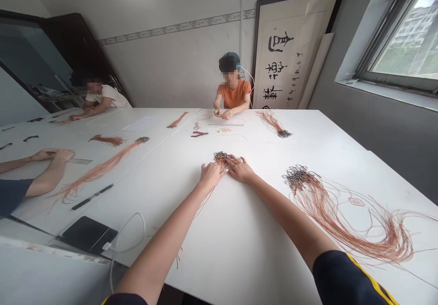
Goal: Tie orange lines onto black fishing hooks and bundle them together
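Observation:
A bundle of thin copper-brown cords [221, 157] with dark looped ends lies at the middle of the white table, in front of me. My left hand [211, 176] is curled over the bundle just below the dark ends, and loose strands trail from under it toward me. Beside it, my right hand [241, 170] rests with fingers stretched against the right side of the dark ends. My fingers partly hide the bundle, and my left forearm covers part of the trailing strands.
A large cord bundle [320, 200] spreads at right; another [112, 162] lies left, near a pen [93, 197] and a black flat device [89, 234] with a white cable. Across sits a person in orange [234, 90], near red-handled pliers [199, 134]. Another person's hands [56, 155] are at left.

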The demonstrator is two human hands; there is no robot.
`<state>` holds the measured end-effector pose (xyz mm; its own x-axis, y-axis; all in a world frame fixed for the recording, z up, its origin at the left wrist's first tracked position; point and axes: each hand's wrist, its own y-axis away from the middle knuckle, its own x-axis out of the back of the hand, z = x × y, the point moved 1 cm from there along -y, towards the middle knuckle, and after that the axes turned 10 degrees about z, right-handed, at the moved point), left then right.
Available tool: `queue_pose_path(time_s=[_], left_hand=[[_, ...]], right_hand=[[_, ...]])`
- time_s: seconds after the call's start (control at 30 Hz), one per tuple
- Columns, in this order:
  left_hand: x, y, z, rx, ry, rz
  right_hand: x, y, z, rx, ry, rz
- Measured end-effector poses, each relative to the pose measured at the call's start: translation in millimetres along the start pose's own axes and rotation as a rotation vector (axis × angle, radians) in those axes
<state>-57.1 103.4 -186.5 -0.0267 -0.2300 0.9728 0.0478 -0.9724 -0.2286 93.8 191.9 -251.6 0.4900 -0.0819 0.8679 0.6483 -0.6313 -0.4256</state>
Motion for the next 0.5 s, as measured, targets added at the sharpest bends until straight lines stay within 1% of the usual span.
queue_pose_path(time_s=[0.1,0.27,0.37,0.5], left_hand=[[0.1,-1,-2,0.001,-0.003,0.032],[-5.0,-6,-11,0.061,-0.023,0.104],[-11.4,-9,-14,0.069,-0.026,0.119],[-19.5,-10,-12,0.058,-0.022,0.123]], right_hand=[[1,0,-1,-0.002,-0.002,0.007],[2,0,-1,0.003,-0.003,0.018],[3,-1,-1,0.006,-0.003,0.024],[2,-1,0,0.006,-0.003,0.03]])
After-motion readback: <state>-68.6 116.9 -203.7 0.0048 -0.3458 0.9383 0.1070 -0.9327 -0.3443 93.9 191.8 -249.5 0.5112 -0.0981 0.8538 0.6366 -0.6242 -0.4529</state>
